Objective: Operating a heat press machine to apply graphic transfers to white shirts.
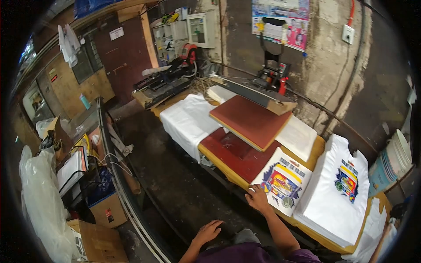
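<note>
My right hand [256, 195] is at the near corner of a white printed sheet [283, 184], fingers curled closed on its edge. My left hand [209, 229] is low over the dark floor, holding nothing, fingers apart and loosely bent. Beside the sheet, to the right, lies a thick stack of white shirts [326, 193], the top one bearing a similar colourful print. Behind the sheet are a red board [230, 155] and a raised red pad [247, 122] under a dark bar. White cloth [184, 122] drapes over the yellow bench at left, and a pale sheet [298, 138] lies behind.
A metal-railed shelf [127, 206] with cardboard boxes [96, 241] and clear plastic [41, 197] runs along my left. Stacked buckets [390, 160] stand at right, near part of another person's arm [378, 247]. Black machines [162, 83] and a black-red press [272, 74] are at the back.
</note>
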`<act>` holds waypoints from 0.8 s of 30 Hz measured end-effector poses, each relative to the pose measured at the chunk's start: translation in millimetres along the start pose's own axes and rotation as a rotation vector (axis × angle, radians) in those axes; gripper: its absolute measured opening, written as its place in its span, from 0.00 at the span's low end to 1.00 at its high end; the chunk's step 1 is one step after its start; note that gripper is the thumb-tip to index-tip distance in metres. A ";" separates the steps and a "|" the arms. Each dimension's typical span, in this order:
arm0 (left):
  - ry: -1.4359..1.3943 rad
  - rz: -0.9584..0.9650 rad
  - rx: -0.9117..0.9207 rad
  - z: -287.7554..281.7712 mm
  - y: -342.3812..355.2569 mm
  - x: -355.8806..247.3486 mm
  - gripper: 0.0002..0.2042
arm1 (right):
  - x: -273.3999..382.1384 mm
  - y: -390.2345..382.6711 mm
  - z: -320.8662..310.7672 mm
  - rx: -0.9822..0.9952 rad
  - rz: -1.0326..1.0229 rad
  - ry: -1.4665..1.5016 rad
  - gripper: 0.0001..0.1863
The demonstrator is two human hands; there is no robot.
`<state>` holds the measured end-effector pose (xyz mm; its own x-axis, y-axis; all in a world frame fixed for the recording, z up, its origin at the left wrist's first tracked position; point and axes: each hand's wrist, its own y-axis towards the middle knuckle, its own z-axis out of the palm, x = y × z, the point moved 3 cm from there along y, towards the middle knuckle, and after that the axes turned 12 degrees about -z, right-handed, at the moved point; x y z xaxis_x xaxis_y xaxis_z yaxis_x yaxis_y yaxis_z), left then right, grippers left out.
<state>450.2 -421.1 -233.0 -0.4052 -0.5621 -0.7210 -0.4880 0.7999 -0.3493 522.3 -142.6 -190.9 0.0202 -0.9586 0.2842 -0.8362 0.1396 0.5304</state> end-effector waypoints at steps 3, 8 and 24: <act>-0.022 -0.053 -0.012 -20.7 19.4 16.2 0.21 | -8.1 44.4 43.4 0.034 -0.002 0.068 0.13; -0.021 -0.150 0.009 -49.8 55.7 67.7 0.20 | -43.8 117.7 112.5 0.063 0.094 0.288 0.13; -0.118 0.013 -0.128 -260.0 322.0 95.6 0.12 | -113.3 290.6 262.9 0.303 0.380 0.467 0.14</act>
<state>53.3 -271.9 -258.8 -0.3226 -0.5171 -0.7928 -0.5804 0.7697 -0.2659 132.9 -58.7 -278.9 -0.1274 -0.6390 0.7586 -0.9474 0.3048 0.0976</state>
